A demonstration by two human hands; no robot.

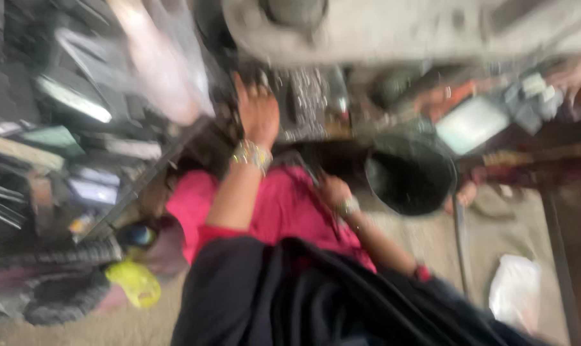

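Picture blurred, tilted. Nearest: my dark cloth point(316, 301) over lap, pink garment point(284, 205) beneath. My right hand point(334, 191), bangle at wrist, lies against pink garment just beside black round pan point(410, 174); fingers curled, grip not readable. Farther up, my left hand point(258, 112), bangles point(252, 155) at wrist, reaches toward dark metal parts point(306, 102); whether it holds anything, cannot tell. Yellow object point(135, 282) on floor, white bag point(515, 291) opposite side.
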